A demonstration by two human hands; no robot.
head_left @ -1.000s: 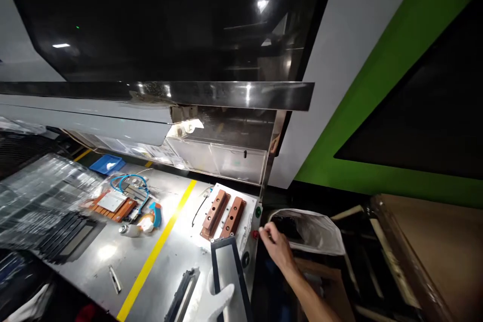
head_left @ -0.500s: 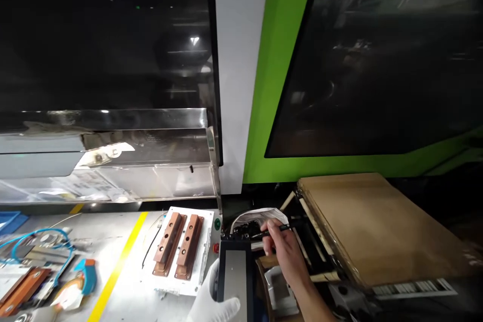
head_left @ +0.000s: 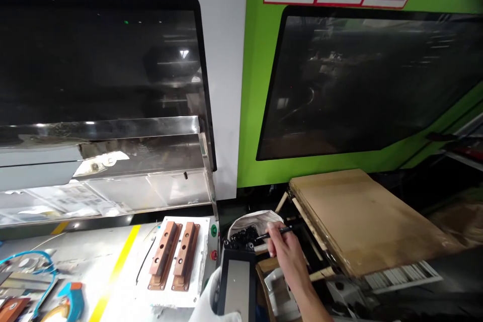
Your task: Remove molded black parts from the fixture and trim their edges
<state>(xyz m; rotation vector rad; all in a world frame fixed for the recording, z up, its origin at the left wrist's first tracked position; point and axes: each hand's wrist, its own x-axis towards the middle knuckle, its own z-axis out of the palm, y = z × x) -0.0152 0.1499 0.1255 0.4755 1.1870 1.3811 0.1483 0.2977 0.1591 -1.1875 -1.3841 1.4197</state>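
Observation:
My left hand (head_left: 207, 298), in a white glove, grips a flat rectangular piece (head_left: 236, 282) with a black frame and a grey face. Small black parts show at the top edge of that piece. Bare and closed, my right hand (head_left: 287, 249) pinches a thin black pen-like tool (head_left: 263, 237). Its tip points left, over or near a white bag (head_left: 268, 216) filled with small black parts (head_left: 244, 235); whether the tip touches them I cannot tell.
On the bench at left, a white plate (head_left: 204, 256) carries two brown blocks (head_left: 163, 254). A tape dispenser (head_left: 75, 299) and blue tubing (head_left: 53, 264) lie further left. Cardboard (head_left: 350, 221) lies stacked at right. Behind stand green (head_left: 251, 110) and grey machine panels with dark windows.
My view has tilted up and turned slightly right, bringing red-and-white warning signs into sight. Both hands keep hold of the same things, with little movement.

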